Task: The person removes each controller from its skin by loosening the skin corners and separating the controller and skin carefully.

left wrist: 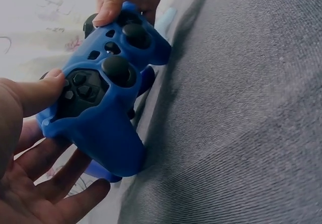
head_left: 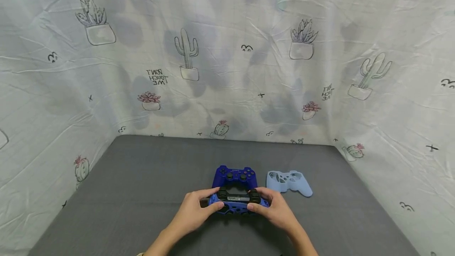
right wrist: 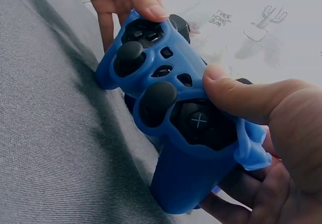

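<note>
Both hands hold a black game controller (head_left: 239, 198) partly covered by a blue rubbery sleeve (left wrist: 110, 128). My left hand (head_left: 197, 210) grips one end, its thumb on the front face beside the direction buttons and its fingers behind. At the other end, the thumb of my right hand (head_left: 277, 208) presses the sleeve's upper edge, with the fingers underneath. Black thumbsticks (right wrist: 158, 103) and buttons poke through the sleeve's openings. Near the right hand, a corner of the sleeve (right wrist: 254, 146) is bunched up and folded. The controller is tilted, its black shoulder side facing up in the head view.
A dark blue controller (head_left: 235, 174) lies on the grey cloth-covered table (head_left: 160, 169) just beyond the hands. To its right is a light blue controller sleeve (head_left: 289, 182), lying flat with its cutouts showing. A curtain printed with cacti (head_left: 227, 70) surrounds the table's back and sides.
</note>
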Demonstrator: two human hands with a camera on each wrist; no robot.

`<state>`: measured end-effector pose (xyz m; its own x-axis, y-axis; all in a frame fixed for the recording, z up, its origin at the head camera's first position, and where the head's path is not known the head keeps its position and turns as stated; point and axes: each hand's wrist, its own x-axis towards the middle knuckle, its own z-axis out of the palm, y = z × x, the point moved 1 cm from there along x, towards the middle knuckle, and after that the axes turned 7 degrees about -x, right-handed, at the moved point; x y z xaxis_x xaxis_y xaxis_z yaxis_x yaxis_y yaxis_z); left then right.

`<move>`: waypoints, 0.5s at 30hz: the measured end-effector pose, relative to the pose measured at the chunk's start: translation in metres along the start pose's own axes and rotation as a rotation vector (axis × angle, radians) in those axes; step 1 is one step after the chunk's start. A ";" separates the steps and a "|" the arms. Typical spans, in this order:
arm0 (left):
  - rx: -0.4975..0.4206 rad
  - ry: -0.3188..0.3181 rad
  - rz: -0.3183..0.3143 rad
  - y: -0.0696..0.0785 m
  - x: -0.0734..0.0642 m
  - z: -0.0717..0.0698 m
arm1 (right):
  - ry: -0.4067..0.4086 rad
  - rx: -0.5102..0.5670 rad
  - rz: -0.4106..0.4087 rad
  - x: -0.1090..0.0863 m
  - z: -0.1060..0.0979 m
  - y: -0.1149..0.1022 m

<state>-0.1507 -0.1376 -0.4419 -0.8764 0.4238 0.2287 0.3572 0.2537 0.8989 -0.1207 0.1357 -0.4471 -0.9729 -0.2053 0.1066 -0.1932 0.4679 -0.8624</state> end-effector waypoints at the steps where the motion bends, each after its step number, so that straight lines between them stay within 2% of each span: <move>1: -0.001 0.004 0.001 0.000 0.000 0.000 | 0.001 0.009 -0.005 0.000 0.001 0.000; 4: 0.000 0.021 0.010 -0.001 -0.002 0.001 | 0.006 0.027 -0.015 0.000 0.003 0.001; 11: -0.002 0.075 0.005 -0.002 -0.003 0.006 | 0.055 -0.072 -0.004 -0.001 0.008 0.000; 15: -0.002 0.129 0.016 -0.001 -0.002 0.009 | 0.106 -0.089 0.018 -0.001 0.009 -0.003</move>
<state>-0.1468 -0.1306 -0.4470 -0.9047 0.3125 0.2895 0.3713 0.2454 0.8955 -0.1180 0.1272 -0.4492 -0.9834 -0.1059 0.1470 -0.1811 0.5458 -0.8181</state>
